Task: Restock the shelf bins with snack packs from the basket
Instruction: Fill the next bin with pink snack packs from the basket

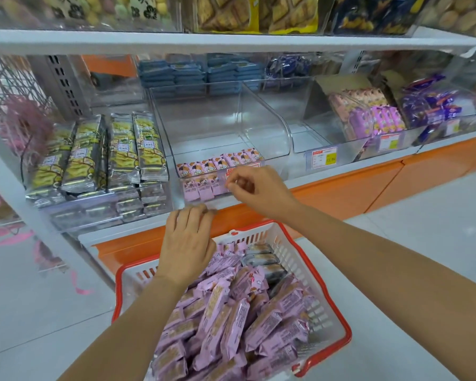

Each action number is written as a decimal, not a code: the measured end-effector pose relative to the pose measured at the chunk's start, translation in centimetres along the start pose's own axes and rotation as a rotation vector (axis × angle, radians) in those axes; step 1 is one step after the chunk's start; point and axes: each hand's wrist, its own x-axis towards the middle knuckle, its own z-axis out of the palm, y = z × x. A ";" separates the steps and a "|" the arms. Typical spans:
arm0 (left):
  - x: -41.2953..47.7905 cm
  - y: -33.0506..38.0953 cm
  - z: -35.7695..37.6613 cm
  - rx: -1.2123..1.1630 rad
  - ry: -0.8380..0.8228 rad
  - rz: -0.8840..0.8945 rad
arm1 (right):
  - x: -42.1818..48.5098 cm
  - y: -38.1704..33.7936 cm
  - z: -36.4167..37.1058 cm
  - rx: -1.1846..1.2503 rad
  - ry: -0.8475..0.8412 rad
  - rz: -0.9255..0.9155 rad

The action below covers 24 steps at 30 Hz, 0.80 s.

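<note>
A white basket with a red rim (287, 250) stands below the shelf, heaped with pink snack packs (231, 312) and a few dark ones at its far side. Above it, a clear shelf bin (261, 133) holds two short rows of pink packs (217, 163) along its front. My left hand (187, 243) lies palm down over the basket's far end, its fingertips resting on the shelf's front edge. My right hand (254, 188) hovers at the bin's front wall by the price label, fingers loosely curled, with nothing visible in them.
Yellow-green packs (94, 160) fill the bin to the left. To the right stand a clear bin (313, 133) with a price tag and bins of pink and purple packs (374, 116). Blue packs are stacked behind. An orange base panel (341, 193) runs under the shelf.
</note>
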 end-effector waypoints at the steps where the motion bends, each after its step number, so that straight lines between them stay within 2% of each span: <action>1: -0.6 0.0 0.4 -0.017 -0.024 0.000 | -0.7 0.1 0.8 0.001 -0.022 0.015; 5: -3.8 -0.7 2.9 -0.064 -0.233 -0.073 | -3.3 1.8 4.3 -0.040 -0.068 0.109; 8: -6.2 -1.3 5.0 -0.059 -0.444 -0.161 | -4.9 4.0 7.2 -0.125 -0.168 0.246; 11: -7.9 -1.7 6.2 -0.030 -0.583 -0.202 | -6.3 6.5 9.8 -0.182 -0.255 0.397; 15: -8.6 -1.8 6.9 0.031 -0.608 -0.222 | -7.4 9.2 12.5 -0.259 -0.312 0.526; 20: -9.4 -2.1 8.5 -0.028 -0.500 -0.230 | -7.1 10.9 14.5 -0.244 -0.275 0.561; 24: -9.2 -1.9 8.8 0.073 -0.592 -0.220 | -6.5 11.6 15.2 -0.257 -0.232 0.541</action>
